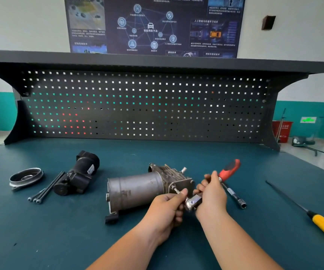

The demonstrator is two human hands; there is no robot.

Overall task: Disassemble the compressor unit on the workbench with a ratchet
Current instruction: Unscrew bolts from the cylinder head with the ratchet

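Observation:
The grey compressor unit (137, 189) lies on its side in the middle of the bench, its cylindrical motor can to the left and its cast head to the right. A ratchet with a red and black handle (229, 169) and a chrome head (193, 201) is set against a bolt on the head's near right face. My right hand (212, 193) is closed around the ratchet's shaft, between handle and head. My left hand (167, 209) pinches the socket end at the bolt, just left of the chrome head.
Left of the unit lie a black removed part (79, 175), long bolts (46, 189) and a round metal cover (26, 177). A socket extension bar (234, 195) lies right of my hands. A yellow-handled screwdriver (313, 215) rests far right. A pegboard (147, 106) backs the green bench top (59, 240).

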